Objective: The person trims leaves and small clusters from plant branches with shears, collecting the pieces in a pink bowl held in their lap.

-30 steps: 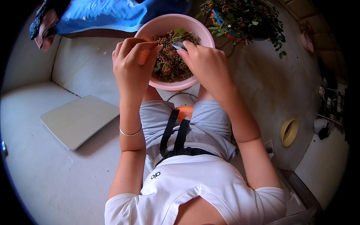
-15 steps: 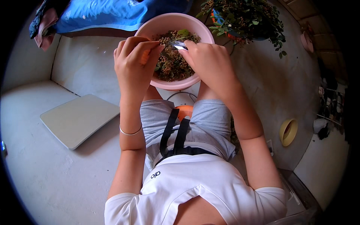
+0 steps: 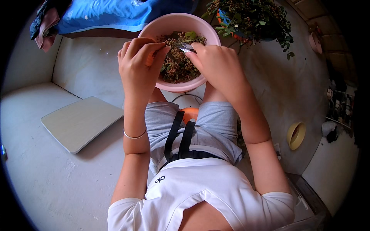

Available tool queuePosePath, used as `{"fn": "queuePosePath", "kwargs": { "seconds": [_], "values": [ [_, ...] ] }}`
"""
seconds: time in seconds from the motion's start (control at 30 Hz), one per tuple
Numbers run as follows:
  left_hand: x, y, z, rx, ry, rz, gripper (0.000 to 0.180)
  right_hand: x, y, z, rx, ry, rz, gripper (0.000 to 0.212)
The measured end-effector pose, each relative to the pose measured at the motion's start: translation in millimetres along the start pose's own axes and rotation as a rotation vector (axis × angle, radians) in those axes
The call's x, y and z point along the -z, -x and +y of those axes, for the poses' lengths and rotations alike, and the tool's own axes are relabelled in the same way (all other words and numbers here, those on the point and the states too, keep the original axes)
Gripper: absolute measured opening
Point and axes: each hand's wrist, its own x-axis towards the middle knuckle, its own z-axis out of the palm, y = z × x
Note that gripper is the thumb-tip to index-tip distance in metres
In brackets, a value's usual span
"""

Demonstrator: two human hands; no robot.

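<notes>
Both my hands are raised over a pink basin (image 3: 183, 19), which holds small brownish berry clusters (image 3: 178, 71) on stems with green leaves. My left hand (image 3: 137, 57) is closed above the basin's left side, thumb and forefinger pinched together. An orange patch (image 3: 149, 59) shows inside that hand; its kind is unclear, and what the fingertips grip is too small to name. Opposite it, my right hand (image 3: 217, 61) is closed on a small shiny silvery thing (image 3: 187, 47) that points toward the left fingertips. A green leaf (image 3: 189, 35) lies just beyond the hands.
At the back right, leafy branches with berries (image 3: 258, 19) overflow a blue and orange container. A flat beige board (image 3: 83, 123) lies on the floor to my left. Blue cloth (image 3: 111, 15) covers something low at the back left. A yellow bowl (image 3: 296, 136) stands at the right.
My right hand has shifted very slightly to the right, and the shiny thing has tilted a little. My left hand has barely moved.
</notes>
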Motion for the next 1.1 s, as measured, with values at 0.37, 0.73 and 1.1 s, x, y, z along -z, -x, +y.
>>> {"fn": "queuePosePath", "kwargs": {
  "seconds": [0.37,0.73,1.1],
  "values": [
    [-0.9,1.3,1.1,-0.035,-0.047,-0.004,0.011,-6.8,-3.2,-7.4,-0.001,0.058,0.038,0.023],
    [-4.4,1.3,1.3,-0.042,-0.068,0.02,0.01,-20.0,-2.8,-1.9,-0.032,0.073,0.098,0.021],
    [-2.3,6.1,-3.2,-0.026,-0.011,0.033,0.011,-32.6,26.9,29.3,-0.359,-1.148,-0.232,0.037]
  ]
}}
